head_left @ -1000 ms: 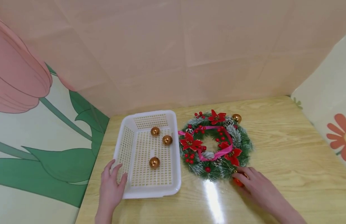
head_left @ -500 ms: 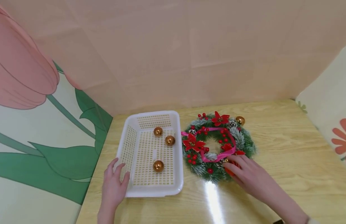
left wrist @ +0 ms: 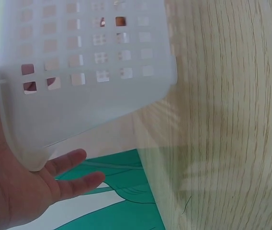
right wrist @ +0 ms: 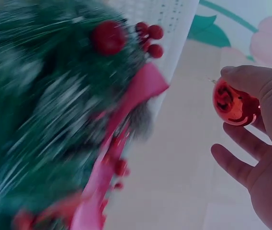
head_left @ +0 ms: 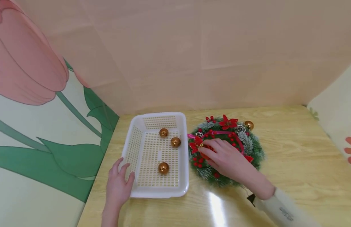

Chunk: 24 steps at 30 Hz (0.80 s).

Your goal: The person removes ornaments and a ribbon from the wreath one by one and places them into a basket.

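"Any lettering to call in the head view?"
"Nothing readable; but look, lower right of the frame, a small dark mark (head_left: pixel 286 213) on the pale sleeve (head_left: pixel 273 204); letters or a drawing, I can't tell which; it's simply too small!"
"Over to the right wrist view, then; anything there?"
"Right side of the frame, the red bauble (right wrist: pixel 235 103); dark curved shapes (right wrist: pixel 226 97) sit on its shiny face; print or reflections, I can't say from here; no word, no number comes out of them!"
"And the left wrist view, corner to corner?"
"Same call; not a letter, not a number, not a brand to be read!"
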Tool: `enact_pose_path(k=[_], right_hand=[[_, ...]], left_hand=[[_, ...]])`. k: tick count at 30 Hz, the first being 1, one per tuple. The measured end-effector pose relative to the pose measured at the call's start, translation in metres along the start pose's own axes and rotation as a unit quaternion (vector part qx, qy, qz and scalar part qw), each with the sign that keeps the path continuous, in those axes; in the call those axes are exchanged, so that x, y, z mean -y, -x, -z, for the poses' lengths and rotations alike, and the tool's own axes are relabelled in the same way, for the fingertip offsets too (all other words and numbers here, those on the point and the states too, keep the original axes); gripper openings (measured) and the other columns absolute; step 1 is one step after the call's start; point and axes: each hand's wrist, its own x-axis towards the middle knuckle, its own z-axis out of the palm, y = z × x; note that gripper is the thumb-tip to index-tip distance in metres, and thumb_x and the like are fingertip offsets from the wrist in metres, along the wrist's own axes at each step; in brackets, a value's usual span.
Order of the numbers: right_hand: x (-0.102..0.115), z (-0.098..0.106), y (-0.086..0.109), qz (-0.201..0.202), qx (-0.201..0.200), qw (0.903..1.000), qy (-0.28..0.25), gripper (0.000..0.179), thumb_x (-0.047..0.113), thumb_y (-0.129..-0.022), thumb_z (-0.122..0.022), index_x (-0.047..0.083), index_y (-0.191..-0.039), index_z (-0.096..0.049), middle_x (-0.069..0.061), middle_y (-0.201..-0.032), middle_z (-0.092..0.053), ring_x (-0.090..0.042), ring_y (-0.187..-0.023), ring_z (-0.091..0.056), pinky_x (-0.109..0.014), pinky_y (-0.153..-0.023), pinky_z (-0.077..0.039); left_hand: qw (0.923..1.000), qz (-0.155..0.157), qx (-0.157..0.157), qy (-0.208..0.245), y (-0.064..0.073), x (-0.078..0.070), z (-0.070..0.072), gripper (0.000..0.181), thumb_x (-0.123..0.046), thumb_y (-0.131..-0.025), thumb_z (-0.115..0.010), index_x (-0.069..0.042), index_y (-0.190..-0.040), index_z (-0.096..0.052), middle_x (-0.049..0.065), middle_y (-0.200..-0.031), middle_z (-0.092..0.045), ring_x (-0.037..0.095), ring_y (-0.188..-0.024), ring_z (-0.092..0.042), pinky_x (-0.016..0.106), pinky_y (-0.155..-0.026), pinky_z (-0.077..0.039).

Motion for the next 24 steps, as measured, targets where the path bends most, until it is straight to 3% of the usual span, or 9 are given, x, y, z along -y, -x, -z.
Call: enact_pose_path(k=[3,13,20,24], right_hand=[[0.002,-0.012,-0.023,0.008,0.004,1.0,0.001,0.052,0.015,-0.08,-0.089,0.011,-0.126,-0.066,-0.013,-0.126,-0.062,-0.033,-0.107,-0.061,-0.048,-0.085,-0.055],[0.009,-0.058,-0.088,0.022,0.055,0.9982,0.001,0.043,0.02,-0.09,-0.08,0.013,-0.129,-0.062,-0.008,-0.129,-0.059,-0.031,-0.109,-0.061,-0.047,-0.091,-0.053],[0.017,-0.098,-0.118,0.028,0.148,0.9884,0.018,0.041,0.011,-0.1,-0.065,0.017,-0.14,-0.056,-0.007,-0.14,-0.053,-0.029,-0.118,-0.057,-0.044,-0.093,-0.054],[0.025,-0.114,-0.129,0.035,0.181,0.9826,0.019,0.044,0.004,-0.101,-0.061,0.018,-0.142,-0.056,-0.008,-0.144,-0.053,-0.03,-0.124,-0.055,-0.044,-0.095,-0.054]], left_hand=[[1.0,0.002,0.006,-0.003,-0.001,0.0,0.0,0.035,-0.017,-0.096,-0.067,0.002,-0.126,-0.065,0.02,-0.154,-0.039,0.048,-0.133,-0.041,0.067,-0.094,-0.045],[0.9999,-0.003,0.012,0.0,-0.002,-0.002,-0.004,0.036,-0.016,-0.096,-0.068,0.003,-0.126,-0.065,0.022,-0.154,-0.038,0.049,-0.132,-0.042,0.066,-0.095,-0.045],[0.9998,0.003,0.018,0.002,-0.004,-0.001,-0.004,0.036,-0.017,-0.097,-0.068,0.002,-0.128,-0.065,0.021,-0.155,-0.036,0.047,-0.136,-0.041,0.065,-0.09,-0.049],[0.9999,0.003,0.016,0.001,-0.003,0.002,-0.002,0.036,-0.017,-0.097,-0.069,0.001,-0.128,-0.065,0.021,-0.155,-0.036,0.046,-0.135,-0.041,0.065,-0.092,-0.048]])
